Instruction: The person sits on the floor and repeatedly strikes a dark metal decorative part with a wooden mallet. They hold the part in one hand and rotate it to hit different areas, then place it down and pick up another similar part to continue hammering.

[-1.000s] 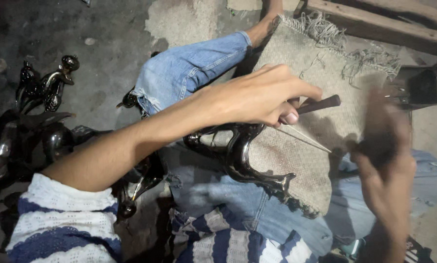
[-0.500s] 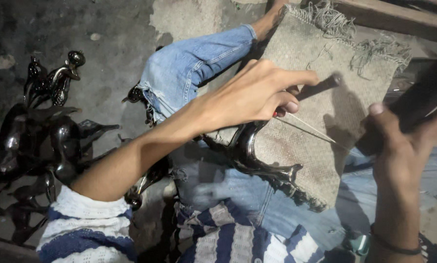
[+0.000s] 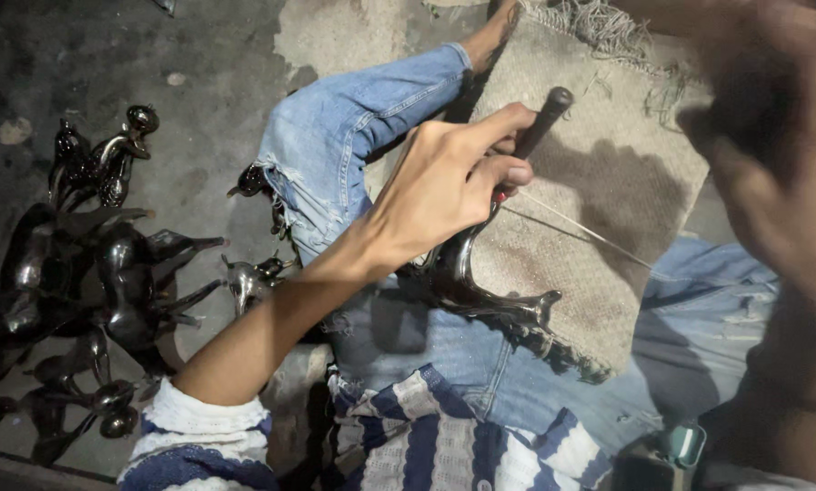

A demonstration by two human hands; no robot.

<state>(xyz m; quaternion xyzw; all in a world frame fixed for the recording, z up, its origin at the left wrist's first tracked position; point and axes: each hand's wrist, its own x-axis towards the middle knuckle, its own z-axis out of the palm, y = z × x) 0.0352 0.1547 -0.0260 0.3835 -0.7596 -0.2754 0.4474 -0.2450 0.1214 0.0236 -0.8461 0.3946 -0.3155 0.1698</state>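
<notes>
Fingers [image 3: 503, 173] of left hand [image 3: 435, 186] grip dark rod [image 3: 544, 118] over burlap [image 3: 599, 209].

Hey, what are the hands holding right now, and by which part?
The left hand grips a dark rod-like tool around its shaft, upper end sticking out, over a dark metal figurine. The right hand is blurred; whether it holds anything cannot be told.

The left hand [image 3: 449, 186] is reaching forward with its arm stretched out, fingers [image 3: 508, 173] curling tight; the right hand [image 3: 780, 173] is hanging raised, blurred, close to the camera.
</notes>
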